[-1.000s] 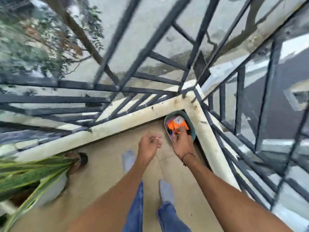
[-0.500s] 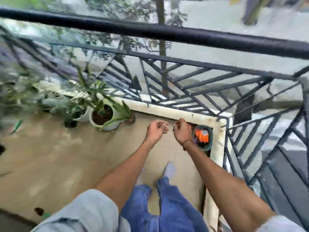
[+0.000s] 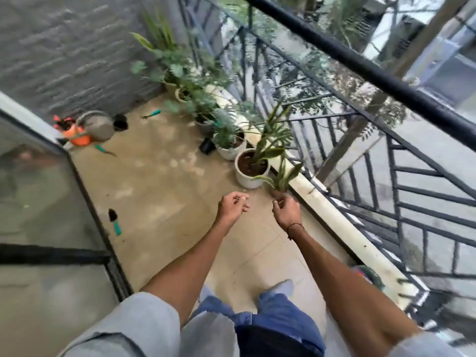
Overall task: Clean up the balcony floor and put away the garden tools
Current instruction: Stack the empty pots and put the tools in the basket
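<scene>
A: Teal handles are what we look for. One trowel (image 3: 115,222) lies on the floor (image 3: 164,181) close to the glass door (image 3: 38,191), dark blade up, teal handle toward us. A small fork (image 3: 151,114) sits far off near the grey wall (image 3: 67,47), and a third tool (image 3: 103,149) lies just beside the watering can (image 3: 99,124) and the orange sprayer (image 3: 77,137).

B: And our hands?

A: Both hang in front of us over the floor, apart from each other. The left hand (image 3: 231,207) has its fingers loosely curled, with perhaps a thin sliver pinched at the tips, but we cannot tell through the blur. The right hand (image 3: 287,211) is curled much the same, and we cannot tell if it holds anything.

B: How will the trowel handle?

A: We judge it light and stiff, likely a metal blade with soil stuck on it. We would take it by the teal handle, where the grip stays clean and dry, and keep the blade low so crumbs do not scatter.

B: Room to move?

A: The middle of the floor gives us an open lane. On our right the potted plants (image 3: 251,163) line the pale ledge (image 3: 334,210) under the railing (image 3: 386,161), leaves leaning inward. On our left the door frame edge runs close to the trowel, so we reach down from above.
</scene>
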